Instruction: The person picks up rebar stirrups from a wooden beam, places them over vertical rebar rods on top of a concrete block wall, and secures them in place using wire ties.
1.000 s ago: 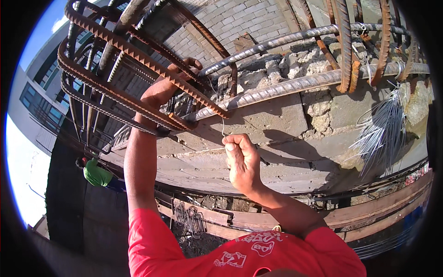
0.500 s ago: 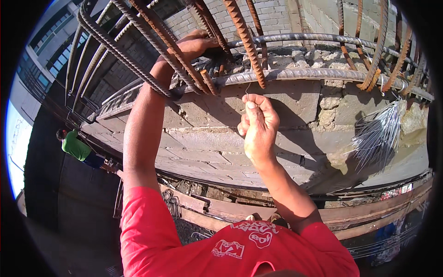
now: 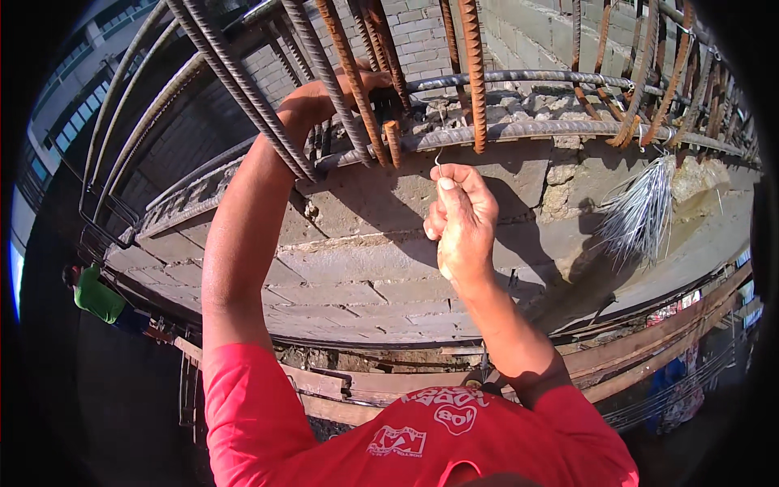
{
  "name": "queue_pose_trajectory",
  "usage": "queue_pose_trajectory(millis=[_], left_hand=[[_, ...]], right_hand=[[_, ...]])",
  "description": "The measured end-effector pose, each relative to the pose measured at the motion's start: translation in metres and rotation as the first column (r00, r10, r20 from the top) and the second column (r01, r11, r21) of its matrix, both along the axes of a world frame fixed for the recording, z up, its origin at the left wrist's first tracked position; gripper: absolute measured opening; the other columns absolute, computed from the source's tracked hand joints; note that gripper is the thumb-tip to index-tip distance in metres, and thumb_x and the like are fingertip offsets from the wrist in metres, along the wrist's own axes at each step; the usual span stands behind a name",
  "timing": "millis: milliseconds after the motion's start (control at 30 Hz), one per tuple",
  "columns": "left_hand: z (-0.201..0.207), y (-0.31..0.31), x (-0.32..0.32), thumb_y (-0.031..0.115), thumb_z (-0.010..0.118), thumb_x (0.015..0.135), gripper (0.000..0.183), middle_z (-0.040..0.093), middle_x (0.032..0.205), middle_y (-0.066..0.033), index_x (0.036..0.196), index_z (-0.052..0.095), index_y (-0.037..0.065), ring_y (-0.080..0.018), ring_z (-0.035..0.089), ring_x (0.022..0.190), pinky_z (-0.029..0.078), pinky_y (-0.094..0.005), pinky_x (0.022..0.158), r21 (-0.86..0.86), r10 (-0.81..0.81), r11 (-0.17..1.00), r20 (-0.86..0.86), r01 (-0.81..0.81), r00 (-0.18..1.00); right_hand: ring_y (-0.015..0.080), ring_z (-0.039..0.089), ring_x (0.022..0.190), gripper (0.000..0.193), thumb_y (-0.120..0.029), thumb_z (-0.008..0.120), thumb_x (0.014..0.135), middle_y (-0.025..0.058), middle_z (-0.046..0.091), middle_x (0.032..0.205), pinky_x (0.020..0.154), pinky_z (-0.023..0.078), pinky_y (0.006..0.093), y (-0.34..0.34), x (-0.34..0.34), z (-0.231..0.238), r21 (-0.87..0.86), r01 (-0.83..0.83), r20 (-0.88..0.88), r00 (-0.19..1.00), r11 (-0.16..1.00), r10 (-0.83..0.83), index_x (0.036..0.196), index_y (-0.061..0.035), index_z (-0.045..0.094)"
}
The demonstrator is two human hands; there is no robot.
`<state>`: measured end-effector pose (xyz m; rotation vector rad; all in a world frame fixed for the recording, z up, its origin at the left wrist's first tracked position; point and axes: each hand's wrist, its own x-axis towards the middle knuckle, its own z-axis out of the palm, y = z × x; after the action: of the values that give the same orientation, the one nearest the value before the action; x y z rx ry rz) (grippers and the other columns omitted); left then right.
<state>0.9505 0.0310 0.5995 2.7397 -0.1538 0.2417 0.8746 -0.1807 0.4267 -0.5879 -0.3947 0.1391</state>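
My right hand (image 3: 461,207) is closed in a pinch on a thin tie wire (image 3: 439,158), just in front of the block wall. The wire rises from my fingertips towards a long horizontal ribbed rebar (image 3: 519,130) along the wall top. My left hand (image 3: 342,93) reaches behind upright bars, close to a pair of rusty uprights (image 3: 388,49). Its fingers are partly hidden there, so their grip does not show. Just right of the wire, a rusty upright bar (image 3: 472,73) ends near the horizontal rebar.
A bundle of loose tie wires (image 3: 641,213) hangs against the block wall (image 3: 365,264) at right. More rebar uprights (image 3: 677,73) crowd the far right. Wooden planks (image 3: 389,385) run below the wall. A person in a green shirt (image 3: 99,292) is at far left.
The view has shifted, moving the wall and bars within the picture. My right hand keeps its pinch on the wire; my left hand stays behind the uprights.
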Motion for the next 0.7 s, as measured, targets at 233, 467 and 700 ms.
queue_pose_trajectory(millis=[233,467,700], left_hand=[[-0.004,0.025,0.010,0.028,0.054,0.100,0.036,0.062,0.122,-0.0152,0.126,0.066,0.006,-0.0236,0.059,0.114,0.044,-0.0341,0.101,0.219,-0.140,0.967,0.031,0.130,0.990],[0.001,0.004,-0.009,0.024,0.054,0.096,0.033,0.067,0.104,-0.0192,0.121,0.069,0.011,-0.0342,0.062,0.107,0.049,-0.0414,0.091,0.479,-0.111,0.876,0.089,0.055,0.990],[-0.002,-0.006,-0.007,0.047,0.056,0.095,0.047,0.069,0.096,-0.0207,0.112,0.071,0.005,-0.0307,0.067,0.090,0.051,-0.0412,0.078,0.148,0.172,0.972,0.062,-0.180,0.983]], right_hand=[[0.0008,0.038,0.053,0.015,-0.016,0.058,0.101,-0.0010,0.057,0.087,0.045,0.037,0.0209,-0.019,0.008,-0.009,0.003,0.090,-0.030,0.995,0.996,-0.090,0.105,-0.0016,0.061],[0.0028,0.038,0.052,0.012,-0.013,0.059,0.100,-0.0005,0.058,0.081,0.046,0.036,0.0218,-0.042,-0.013,-0.019,0.014,-0.106,0.043,0.994,0.994,0.105,0.103,-0.0016,0.062],[0.0026,0.037,0.055,0.012,-0.014,0.056,0.101,-0.0013,0.057,0.080,0.048,0.036,0.0222,-0.054,-0.020,-0.036,-0.034,-0.173,0.048,0.983,0.984,0.175,0.103,-0.0032,0.061]])
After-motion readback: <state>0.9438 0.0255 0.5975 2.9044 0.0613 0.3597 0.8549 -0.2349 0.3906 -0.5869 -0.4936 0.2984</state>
